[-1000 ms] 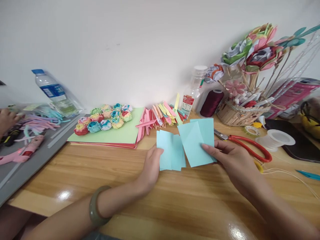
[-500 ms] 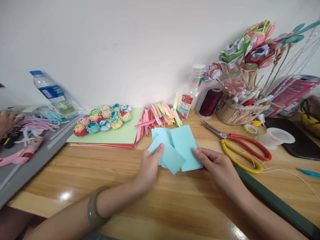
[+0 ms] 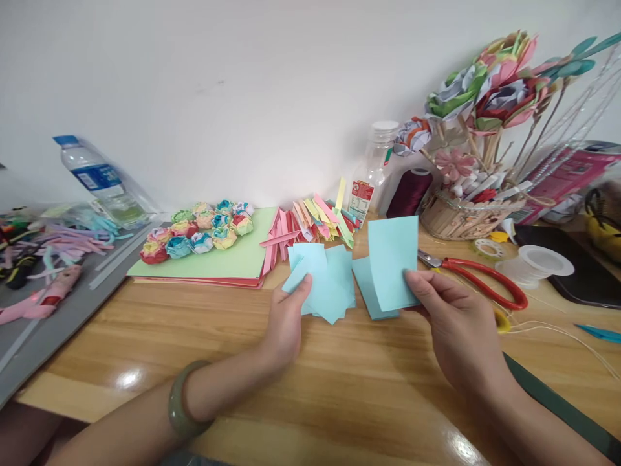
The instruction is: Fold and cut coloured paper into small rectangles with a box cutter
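Note:
Several light-blue paper pieces are fanned out in my left hand, its thumb pressed on top of them. Between thumb and fingers of my right hand, one light-blue paper sheet is held raised and slightly curved. Behind and below that sheet, more light-blue paper shows; whether it rests on the table or is also held I cannot tell. The raised sheet and right hand partly cover the scissors with red and yellow handles.
Crumpled paper flowers sit on green sheets at left. Folded paper strips lie behind my hands. A clear bottle, a dark thread spool and a flower basket stand by the wall. A white spool is at right.
My right hand has moved right and up, lifting a blue sheet away from the pieces in my left hand. The co-worker's hand at far left has gone out of view.

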Motion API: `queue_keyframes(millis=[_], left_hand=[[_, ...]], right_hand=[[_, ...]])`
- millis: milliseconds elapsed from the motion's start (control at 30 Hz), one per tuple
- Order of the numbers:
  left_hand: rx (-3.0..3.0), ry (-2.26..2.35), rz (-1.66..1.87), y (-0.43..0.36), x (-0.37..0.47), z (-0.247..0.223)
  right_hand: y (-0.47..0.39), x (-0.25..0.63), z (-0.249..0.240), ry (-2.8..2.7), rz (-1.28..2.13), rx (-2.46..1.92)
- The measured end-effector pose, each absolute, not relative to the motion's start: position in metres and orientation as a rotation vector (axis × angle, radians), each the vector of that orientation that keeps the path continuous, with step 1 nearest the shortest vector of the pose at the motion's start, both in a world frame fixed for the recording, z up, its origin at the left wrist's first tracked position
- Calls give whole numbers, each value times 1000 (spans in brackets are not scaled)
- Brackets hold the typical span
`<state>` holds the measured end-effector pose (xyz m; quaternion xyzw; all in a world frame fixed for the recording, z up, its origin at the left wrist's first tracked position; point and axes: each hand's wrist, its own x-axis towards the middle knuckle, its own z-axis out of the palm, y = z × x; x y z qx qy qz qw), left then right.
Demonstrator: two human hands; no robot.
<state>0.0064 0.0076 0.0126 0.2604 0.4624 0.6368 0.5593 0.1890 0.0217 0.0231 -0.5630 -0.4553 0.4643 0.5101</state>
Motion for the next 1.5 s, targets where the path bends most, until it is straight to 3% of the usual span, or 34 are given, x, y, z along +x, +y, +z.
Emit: queue_keyframes(millis=[333, 700, 1100, 1267, 1500], left_hand=[[513, 973, 1459, 6, 11, 15], [422, 798, 1279, 3, 8, 15], [541, 705, 1291, 13, 1, 24], [660, 920, 1471, 18, -2, 22], [688, 1046, 1592, 25, -7, 21]], right_hand=[[14, 170, 17, -1686, 1026, -1152], [5, 163, 4, -1913, 1050, -1266], [-10, 161, 2, -2378, 563, -1162], [-7, 162, -1, -2291, 689, -1249], [5, 164, 9, -1643, 1355, -1183]])
